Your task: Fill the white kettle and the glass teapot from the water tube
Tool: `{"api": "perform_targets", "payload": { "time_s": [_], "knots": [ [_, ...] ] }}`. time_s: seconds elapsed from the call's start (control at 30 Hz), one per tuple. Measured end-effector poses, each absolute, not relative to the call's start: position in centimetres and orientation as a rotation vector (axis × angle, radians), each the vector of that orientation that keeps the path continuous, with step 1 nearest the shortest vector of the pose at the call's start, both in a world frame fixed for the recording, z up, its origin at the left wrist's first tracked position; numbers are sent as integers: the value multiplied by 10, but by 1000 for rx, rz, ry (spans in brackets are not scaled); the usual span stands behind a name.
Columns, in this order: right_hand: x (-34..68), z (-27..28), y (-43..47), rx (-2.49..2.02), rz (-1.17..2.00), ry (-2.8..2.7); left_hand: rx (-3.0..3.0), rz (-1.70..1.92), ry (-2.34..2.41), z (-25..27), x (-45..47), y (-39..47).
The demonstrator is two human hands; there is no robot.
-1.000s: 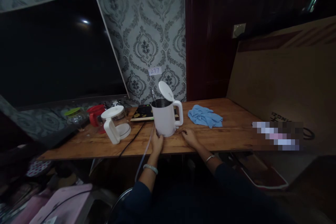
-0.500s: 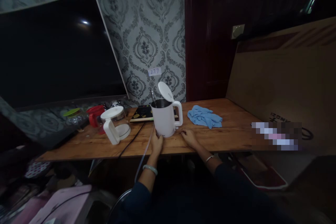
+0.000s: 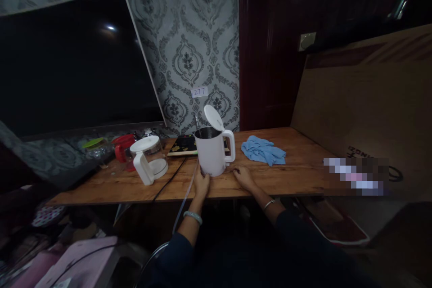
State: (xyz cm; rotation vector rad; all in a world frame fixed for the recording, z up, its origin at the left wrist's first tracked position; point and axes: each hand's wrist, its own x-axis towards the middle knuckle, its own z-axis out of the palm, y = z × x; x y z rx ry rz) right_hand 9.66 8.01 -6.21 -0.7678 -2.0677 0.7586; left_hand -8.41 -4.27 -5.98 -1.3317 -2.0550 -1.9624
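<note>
A white electric kettle [image 3: 211, 155] stands upright on the wooden table with its lid [image 3: 213, 118] raised. Its dark inside shows at the top, and its handle points right. Against the lower left side of the kettle lies my left hand [image 3: 201, 184], the fingers partly hidden behind the body and wrapped round the base. My right hand [image 3: 243, 177] rests on the tabletop just right of the kettle, below the handle. Its fingers are curled together near the base; whatever they may hold is too small to make out. Behind the kettle, a thin metal spout [image 3: 197, 121] reaches over its rim.
A black patterned appliance [image 3: 182, 146] sits behind the kettle. On the left are a glass jug with a white handle [image 3: 144, 168], a red-lidded jug [image 3: 124, 144] and a green-lidded one [image 3: 94, 143]. A blue cloth [image 3: 263, 149] lies right. A cardboard box [image 3: 364, 99] leans beyond.
The view has shifted very slightly. Both hands and the kettle stay where they were.
</note>
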Motion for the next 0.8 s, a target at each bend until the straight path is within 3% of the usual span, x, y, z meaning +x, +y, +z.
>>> {"api": "perform_targets", "payload": {
  "time_s": [0.8],
  "knots": [
    [97,-64,83,-788,729,-2082,-1317,-1978,-2074,-58,-82,-43]
  ]
}}
